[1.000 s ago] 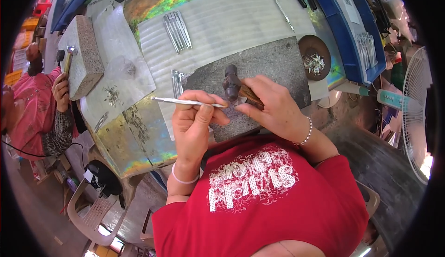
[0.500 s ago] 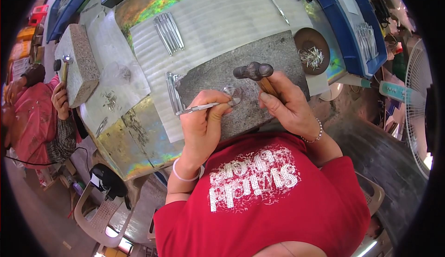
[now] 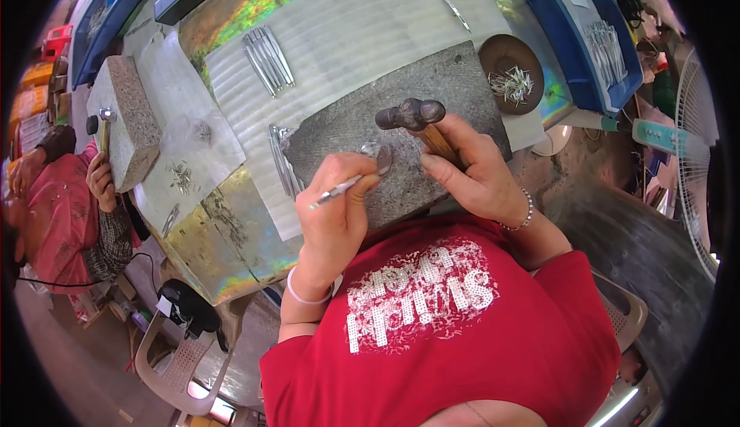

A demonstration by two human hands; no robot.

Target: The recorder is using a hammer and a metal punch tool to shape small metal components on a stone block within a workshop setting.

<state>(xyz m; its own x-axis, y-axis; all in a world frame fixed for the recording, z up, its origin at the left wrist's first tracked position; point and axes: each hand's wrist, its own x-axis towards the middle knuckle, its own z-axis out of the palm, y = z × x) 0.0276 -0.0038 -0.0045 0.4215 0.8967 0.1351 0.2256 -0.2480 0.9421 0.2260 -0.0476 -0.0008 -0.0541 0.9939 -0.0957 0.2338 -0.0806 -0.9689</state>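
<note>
While the right hand [image 3: 479, 174] grips a hammer [image 3: 411, 115] over a stone slab [image 3: 351, 119], the left hand [image 3: 334, 217] pinches a slim metal rod [image 3: 333, 193] near the slab's left side, likely light, stiff and slippery, best held mid-shaft.

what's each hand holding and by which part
The right hand holds a hammer by its wooden handle, near the head; the left hand pinches a slim metal tool toward its far end.

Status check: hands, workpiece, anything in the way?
Left hand pinching silver rod. Right hand gripping hammer, head over stone. Small clear piece on stone, right by left hand; could be in the way.
</note>
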